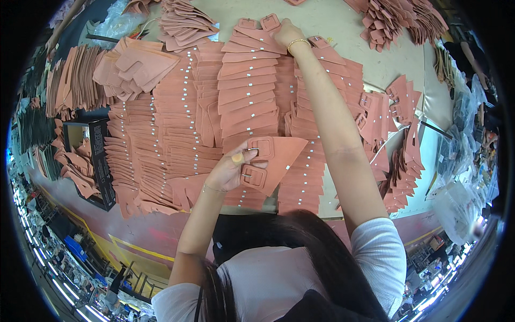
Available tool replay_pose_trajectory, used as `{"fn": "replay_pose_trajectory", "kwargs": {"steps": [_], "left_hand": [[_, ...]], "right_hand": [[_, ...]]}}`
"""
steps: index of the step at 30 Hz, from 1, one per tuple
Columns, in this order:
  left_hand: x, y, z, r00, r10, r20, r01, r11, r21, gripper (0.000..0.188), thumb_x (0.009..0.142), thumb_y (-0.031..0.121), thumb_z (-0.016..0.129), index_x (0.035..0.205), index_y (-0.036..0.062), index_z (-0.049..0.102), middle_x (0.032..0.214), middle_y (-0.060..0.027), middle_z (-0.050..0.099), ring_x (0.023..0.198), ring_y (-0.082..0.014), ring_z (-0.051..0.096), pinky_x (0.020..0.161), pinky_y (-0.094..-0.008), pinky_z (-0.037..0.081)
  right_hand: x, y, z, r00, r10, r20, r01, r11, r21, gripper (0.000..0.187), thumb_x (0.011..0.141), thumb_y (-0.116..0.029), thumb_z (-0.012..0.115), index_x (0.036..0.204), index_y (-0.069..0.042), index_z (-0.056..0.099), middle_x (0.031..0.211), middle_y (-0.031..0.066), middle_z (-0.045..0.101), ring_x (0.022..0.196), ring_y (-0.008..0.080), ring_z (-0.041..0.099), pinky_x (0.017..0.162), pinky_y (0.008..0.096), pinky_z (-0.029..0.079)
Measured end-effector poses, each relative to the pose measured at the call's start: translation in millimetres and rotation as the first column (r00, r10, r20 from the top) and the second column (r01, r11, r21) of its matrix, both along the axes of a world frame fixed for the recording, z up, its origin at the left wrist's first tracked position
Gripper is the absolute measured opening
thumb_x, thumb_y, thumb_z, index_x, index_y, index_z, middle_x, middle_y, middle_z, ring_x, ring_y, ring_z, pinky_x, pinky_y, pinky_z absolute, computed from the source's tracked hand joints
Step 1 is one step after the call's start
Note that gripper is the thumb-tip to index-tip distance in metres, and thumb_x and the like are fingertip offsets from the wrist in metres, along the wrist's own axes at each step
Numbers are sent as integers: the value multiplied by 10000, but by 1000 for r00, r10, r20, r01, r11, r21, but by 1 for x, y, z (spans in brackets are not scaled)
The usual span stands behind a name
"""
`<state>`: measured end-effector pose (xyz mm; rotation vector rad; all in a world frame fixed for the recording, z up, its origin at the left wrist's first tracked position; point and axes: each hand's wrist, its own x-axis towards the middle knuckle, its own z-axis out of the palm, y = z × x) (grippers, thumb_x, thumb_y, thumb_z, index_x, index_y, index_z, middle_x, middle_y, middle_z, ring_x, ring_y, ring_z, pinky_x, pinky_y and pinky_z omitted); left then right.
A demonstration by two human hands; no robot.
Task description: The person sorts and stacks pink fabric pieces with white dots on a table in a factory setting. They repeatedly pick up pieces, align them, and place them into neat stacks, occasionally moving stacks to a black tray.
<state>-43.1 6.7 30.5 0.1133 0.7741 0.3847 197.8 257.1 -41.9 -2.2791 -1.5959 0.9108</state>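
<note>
My left hand (228,170) grips a salmon-pink leather piece (285,156) by its left side. Two square leather-covered buckles (254,176) are on that piece, one above the other, and a small white tag sits near its slanted edge. Stretched far forward, my right hand (288,36) is closed at the right edge of another buckled leather piece (256,33) at the far end of the middle row. My hand partly hides the fingertips there. Below it runs an overlapping row of tagged leather pieces (248,86).
More overlapping leather rows (166,161) cover the table's left half. A loose pile (137,64) lies on them, beside a black box (102,155) of pieces. Buckled pieces (394,99) lie at the right. Plastic bags (458,209) hang past the table's right edge.
</note>
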Motion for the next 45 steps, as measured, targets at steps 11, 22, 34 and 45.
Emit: {"fn": "replay_pose_trajectory", "kwargs": {"steps": [11, 22, 34, 45], "left_hand": [[-12, -11, 0, 997, 31, 70, -29, 999, -37, 434, 965, 157, 513, 1367, 55, 386, 1190, -69, 558, 986, -163, 640, 752, -279, 584], [-25, -43, -4, 999, 39, -9, -40, 994, -102, 530, 915, 199, 608, 1370, 66, 372, 1118, -25, 549, 990, -152, 629, 656, -248, 570], [-71, -138, -18, 986, -30, 164, 68, 970, -234, 497, 899, 147, 609, 1348, 27, 433, 932, -23, 613, 803, -93, 628, 599, -227, 566], [-103, -189, -40, 983, 127, 130, -121, 991, -57, 317, 953, 292, 557, 1222, 124, 559, 1028, 54, 633, 901, -33, 596, 612, -209, 534]], "right_hand": [[-22, 2, 11, 996, -5, 94, -7, 992, 127, 359, 826, -169, 564, 1143, -18, 487, 1084, 273, 618, 1030, 416, 603, 893, 466, 479], [-58, -23, 99, 793, 170, -585, 128, 892, 434, 324, 813, -242, 743, 1018, -49, 581, 924, 25, 603, 768, 95, 550, 636, 231, 456], [-349, -214, 98, 102, -7, -995, -98, 995, -17, 303, 807, -95, 727, 964, -45, 472, 875, 2, 460, 799, 76, 424, 707, 226, 413], [-476, -295, 16, 341, -350, -873, -74, 915, -396, 256, 869, -87, 649, 984, -18, 431, 921, 91, 532, 808, 177, 613, 655, 314, 574]]}}
